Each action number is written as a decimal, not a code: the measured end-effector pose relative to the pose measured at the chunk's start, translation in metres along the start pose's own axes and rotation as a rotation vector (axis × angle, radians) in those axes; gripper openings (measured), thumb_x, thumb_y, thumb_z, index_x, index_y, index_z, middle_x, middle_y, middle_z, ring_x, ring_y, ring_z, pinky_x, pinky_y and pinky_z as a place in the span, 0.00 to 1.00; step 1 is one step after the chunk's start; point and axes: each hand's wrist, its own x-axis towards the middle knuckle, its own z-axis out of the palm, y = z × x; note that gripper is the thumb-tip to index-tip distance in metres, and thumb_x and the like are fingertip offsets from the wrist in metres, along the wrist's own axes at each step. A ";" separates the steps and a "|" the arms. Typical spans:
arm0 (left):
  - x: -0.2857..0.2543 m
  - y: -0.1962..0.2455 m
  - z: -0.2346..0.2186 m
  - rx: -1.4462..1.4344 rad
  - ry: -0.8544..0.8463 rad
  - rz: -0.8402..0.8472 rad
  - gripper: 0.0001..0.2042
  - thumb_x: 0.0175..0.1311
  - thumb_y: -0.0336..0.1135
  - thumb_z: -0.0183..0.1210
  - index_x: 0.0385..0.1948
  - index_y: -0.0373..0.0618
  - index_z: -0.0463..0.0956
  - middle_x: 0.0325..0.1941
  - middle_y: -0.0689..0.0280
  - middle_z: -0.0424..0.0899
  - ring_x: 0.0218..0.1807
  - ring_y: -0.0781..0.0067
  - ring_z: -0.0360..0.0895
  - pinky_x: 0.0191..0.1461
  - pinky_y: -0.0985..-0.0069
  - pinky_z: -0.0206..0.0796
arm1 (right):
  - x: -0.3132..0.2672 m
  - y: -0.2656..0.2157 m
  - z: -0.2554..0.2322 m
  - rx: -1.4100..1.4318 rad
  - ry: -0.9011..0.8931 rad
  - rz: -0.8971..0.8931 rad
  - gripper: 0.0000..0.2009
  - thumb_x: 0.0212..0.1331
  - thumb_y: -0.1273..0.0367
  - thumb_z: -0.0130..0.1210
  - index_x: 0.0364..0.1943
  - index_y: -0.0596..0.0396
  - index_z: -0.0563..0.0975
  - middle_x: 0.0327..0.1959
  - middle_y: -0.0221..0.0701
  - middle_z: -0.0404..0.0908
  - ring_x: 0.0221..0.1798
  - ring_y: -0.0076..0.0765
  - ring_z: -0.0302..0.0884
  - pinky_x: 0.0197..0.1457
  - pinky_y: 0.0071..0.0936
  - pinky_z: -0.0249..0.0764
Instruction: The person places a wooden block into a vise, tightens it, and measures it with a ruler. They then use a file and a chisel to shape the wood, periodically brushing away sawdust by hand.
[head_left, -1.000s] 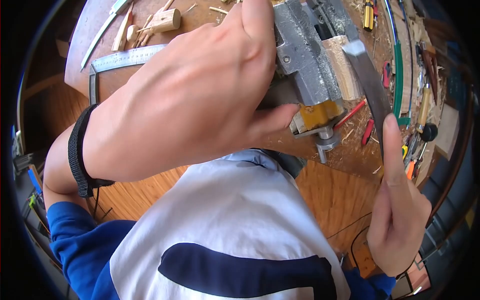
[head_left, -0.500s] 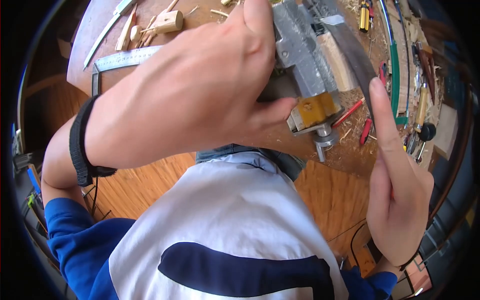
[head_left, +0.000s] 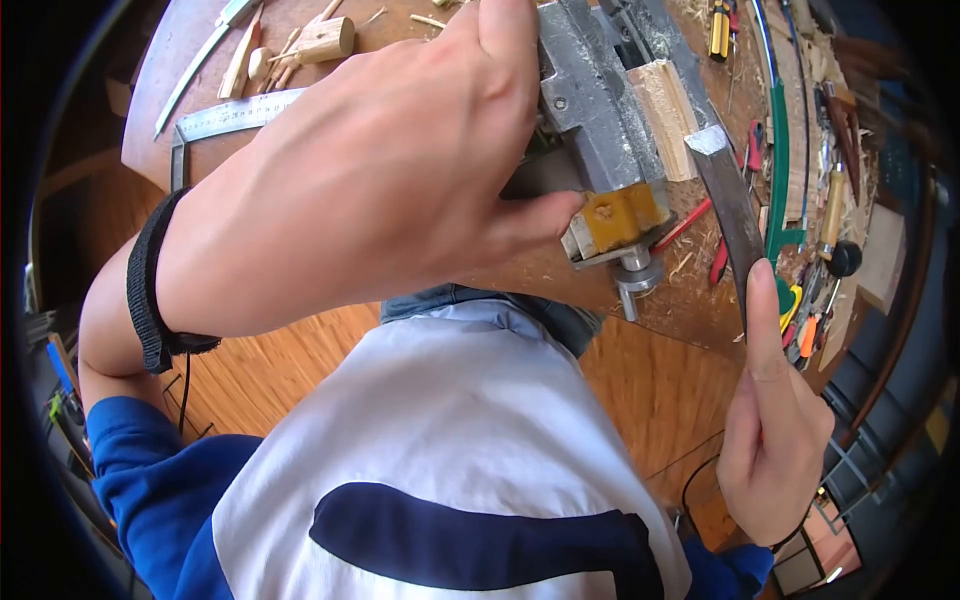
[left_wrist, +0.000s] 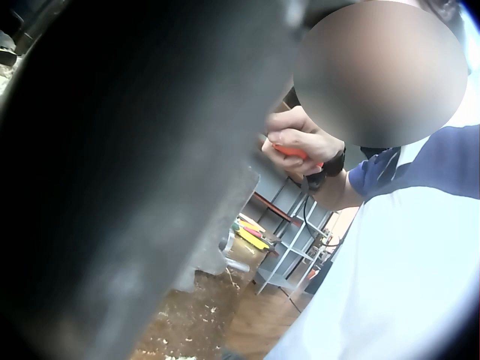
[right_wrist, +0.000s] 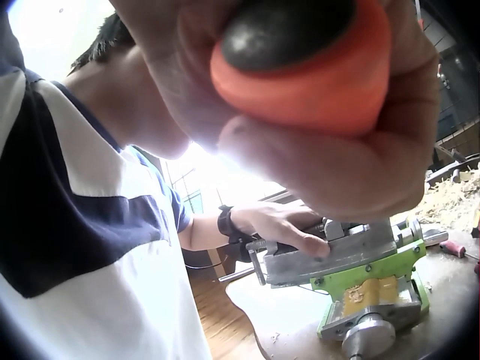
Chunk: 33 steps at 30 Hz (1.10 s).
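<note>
A pale wood piece [head_left: 664, 115] is held in the grey metal vise [head_left: 600, 110]. My left hand [head_left: 350, 190] rests on the vise's left side, thumb stretched toward its yellow block; its other fingers are mostly hidden in the head view. In the right wrist view this left hand [right_wrist: 274, 223] lies over the vise [right_wrist: 337, 259]. My right hand [head_left: 775, 430] grips an orange-and-black handle [right_wrist: 322, 82], index finger straight along a flat dark metal tool [head_left: 728, 200]. The tool's bright end is beside the wood's lower right edge; contact cannot be told.
On the bench [head_left: 540, 275] are a metal square [head_left: 230, 118], a wooden mallet-like piece [head_left: 325, 40] and shavings. To the right lie a red pencil-like stick [head_left: 683, 225], a yellow-handled tool [head_left: 719, 32], a green-framed saw [head_left: 778, 160] and several other tools.
My right hand and the tool went forward over the wood, then came back toward my body, past where they started. My left hand stays on the vise.
</note>
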 end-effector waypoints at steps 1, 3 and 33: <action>-0.001 -0.002 -0.001 0.000 -0.007 0.001 0.29 0.58 0.42 0.68 0.45 0.31 0.57 0.30 0.43 0.77 0.38 0.38 0.77 0.40 0.57 0.69 | 0.000 0.000 0.000 0.010 0.000 -0.002 0.37 0.51 0.88 0.41 0.72 0.56 0.63 0.23 0.38 0.69 0.20 0.33 0.62 0.28 0.26 0.61; -0.021 -0.018 -0.008 0.003 -0.020 0.001 0.29 0.58 0.42 0.67 0.44 0.31 0.57 0.30 0.44 0.76 0.37 0.40 0.76 0.39 0.58 0.69 | 0.003 0.000 -0.001 -0.015 0.011 -0.024 0.37 0.50 0.88 0.41 0.72 0.55 0.63 0.23 0.39 0.70 0.20 0.34 0.63 0.28 0.27 0.62; -0.001 -0.011 -0.021 0.036 -0.192 0.049 0.27 0.65 0.47 0.60 0.38 0.24 0.60 0.19 0.56 0.71 0.22 0.61 0.71 0.24 0.69 0.66 | 0.011 0.004 0.000 0.046 -0.084 -0.043 0.35 0.54 0.88 0.40 0.71 0.58 0.62 0.56 0.44 0.79 0.21 0.33 0.67 0.31 0.23 0.68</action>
